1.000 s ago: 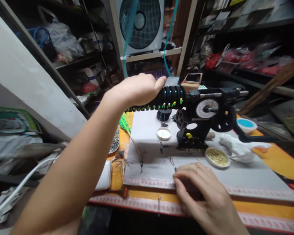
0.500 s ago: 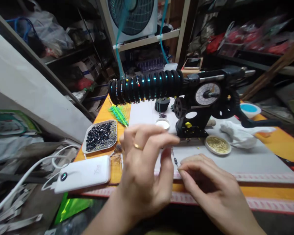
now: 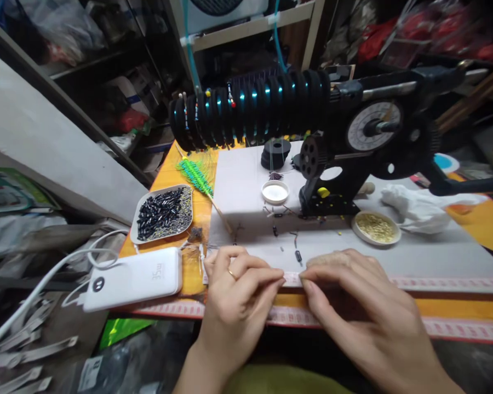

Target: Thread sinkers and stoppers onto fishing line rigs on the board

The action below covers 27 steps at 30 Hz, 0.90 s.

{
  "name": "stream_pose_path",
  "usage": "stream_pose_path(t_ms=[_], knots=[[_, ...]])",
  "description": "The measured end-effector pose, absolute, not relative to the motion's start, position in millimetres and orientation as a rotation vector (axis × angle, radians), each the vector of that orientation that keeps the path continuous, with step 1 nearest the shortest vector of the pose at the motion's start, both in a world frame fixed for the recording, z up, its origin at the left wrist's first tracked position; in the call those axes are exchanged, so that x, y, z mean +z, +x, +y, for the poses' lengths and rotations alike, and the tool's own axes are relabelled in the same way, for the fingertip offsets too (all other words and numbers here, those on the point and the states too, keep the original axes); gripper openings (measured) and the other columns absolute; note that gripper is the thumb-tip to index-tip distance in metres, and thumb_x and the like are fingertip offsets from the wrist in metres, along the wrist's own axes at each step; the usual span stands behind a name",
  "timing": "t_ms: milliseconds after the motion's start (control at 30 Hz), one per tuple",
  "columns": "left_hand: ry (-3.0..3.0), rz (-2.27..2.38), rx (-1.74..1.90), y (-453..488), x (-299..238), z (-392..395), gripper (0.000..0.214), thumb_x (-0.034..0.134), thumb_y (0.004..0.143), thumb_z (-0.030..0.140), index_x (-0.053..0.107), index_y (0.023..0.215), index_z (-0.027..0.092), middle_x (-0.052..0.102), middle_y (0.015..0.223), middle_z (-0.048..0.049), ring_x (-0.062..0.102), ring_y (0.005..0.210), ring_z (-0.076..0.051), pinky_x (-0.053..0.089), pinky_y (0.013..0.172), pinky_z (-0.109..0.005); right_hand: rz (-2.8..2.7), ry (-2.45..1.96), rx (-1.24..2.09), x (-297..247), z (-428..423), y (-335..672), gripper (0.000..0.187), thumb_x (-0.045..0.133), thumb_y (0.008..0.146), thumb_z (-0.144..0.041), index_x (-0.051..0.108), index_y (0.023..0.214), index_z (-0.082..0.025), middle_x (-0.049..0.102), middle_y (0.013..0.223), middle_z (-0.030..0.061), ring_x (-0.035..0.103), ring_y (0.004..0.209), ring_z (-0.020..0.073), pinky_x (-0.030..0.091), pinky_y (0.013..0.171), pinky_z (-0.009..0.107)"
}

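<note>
Near the table's front edge my left hand [image 3: 242, 293], with a ring on it, has thumb and fingertips pinched together; what they hold is too small to make out. Just to its right, my right hand [image 3: 359, 306] is closed in a pinch at the lower end of a thin line. On that line, right above the fingertips, sits a small black cylinder [image 3: 298, 256]. A similar black piece [image 3: 275, 231] lies on the grey board [image 3: 246, 191] beyond. Left of my hands stands a tray [image 3: 135, 232] of black cylinders and small yellowish-grey pieces.
A black hand-cranked winder [image 3: 250, 112] with ringed spools spans the back. A white dish [image 3: 275, 192] and a dish of golden bits [image 3: 376, 229] stand below it. A white power bank [image 3: 133, 279] lies front left, beside a green bristly strand [image 3: 195, 174]. White cloth [image 3: 419, 208] lies right.
My left hand has come down and its fingers have closed into a pinch level with my right fingertips. My right hand keeps its pinch. The view has tilted down and closer.
</note>
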<state>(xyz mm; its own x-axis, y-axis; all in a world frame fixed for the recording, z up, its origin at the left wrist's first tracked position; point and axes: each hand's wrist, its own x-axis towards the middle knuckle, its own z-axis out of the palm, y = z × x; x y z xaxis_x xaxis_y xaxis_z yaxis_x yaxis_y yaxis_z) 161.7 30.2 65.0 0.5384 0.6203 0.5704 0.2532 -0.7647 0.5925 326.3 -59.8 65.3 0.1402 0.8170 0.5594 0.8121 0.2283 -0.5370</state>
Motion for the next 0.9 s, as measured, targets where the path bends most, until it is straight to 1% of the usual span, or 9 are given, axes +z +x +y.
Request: stream_pose_path(t_ms=[167,267,400,667,800,900], knots=[[2.517,0.906,0.990,163.0,60.7,24.8,0.012,0.068,0.083,0.008,0.065,0.083,0.019,0.068,0.097,-0.0031,0.052,0.102,-0.023,0.031,0.093,-0.041,-1.709,-1.624,-0.157,58.3,-59.5,324.3,0.008,0.062,0.090,-0.011,0.063,0.092,-0.019,0.066,0.087,0.0042,0.053,0.083,0.0198,0.036,0.075,0.037],[2.515,0.967,0.881,165.0,61.1,23.4,0.010,0.066,0.082,0.009,0.063,0.083,0.019,0.064,0.102,-0.0050,0.049,0.109,-0.025,0.031,0.096,-0.042,-1.721,-1.667,-0.199,55.1,-61.7,325.7,0.006,0.063,0.091,-0.014,0.065,0.093,-0.019,0.066,0.092,0.0061,0.053,0.088,0.0221,0.037,0.076,0.038],[2.481,0.984,0.815,165.7,64.8,24.2,0.010,0.064,0.082,0.010,0.062,0.083,0.019,0.062,0.105,-0.0048,0.047,0.112,-0.025,0.031,0.097,-0.042,-1.747,-1.682,-0.190,52.4,-64.8,329.4,0.005,0.062,0.092,-0.017,0.066,0.095,-0.018,0.065,0.092,0.0078,0.054,0.089,0.0234,0.038,0.076,0.040],[2.430,0.977,0.796,167.0,67.0,26.2,0.010,0.065,0.082,0.010,0.063,0.083,0.020,0.062,0.104,-0.0032,0.045,0.113,-0.023,0.031,0.098,-0.041,-1.771,-1.707,-0.188,51.9,-65.4,333.1,0.007,0.058,0.094,-0.018,0.066,0.094,-0.020,0.066,0.090,0.0073,0.054,0.085,0.0234,0.037,0.073,0.040],[2.427,0.951,0.825,168.3,64.5,26.2,0.010,0.066,0.082,0.010,0.064,0.082,0.020,0.064,0.098,-0.0025,0.046,0.111,-0.023,0.032,0.098,-0.040,-1.811,-1.706,-0.179,51.9,-67.3,335.9,0.006,0.061,0.093,-0.019,0.066,0.097,-0.020,0.066,0.093,0.0069,0.053,0.087,0.0237,0.036,0.074,0.040],[2.435,0.944,0.857,168.7,62.9,25.9,0.010,0.067,0.082,0.010,0.064,0.082,0.020,0.066,0.091,-0.0012,0.046,0.111,-0.023,0.030,0.100,-0.040,-1.839,-1.716,-0.184,52.4,-69.5,339.5,0.007,0.062,0.092,-0.019,0.066,0.098,-0.020,0.066,0.093,0.0068,0.053,0.089,0.0239,0.036,0.076,0.039]])
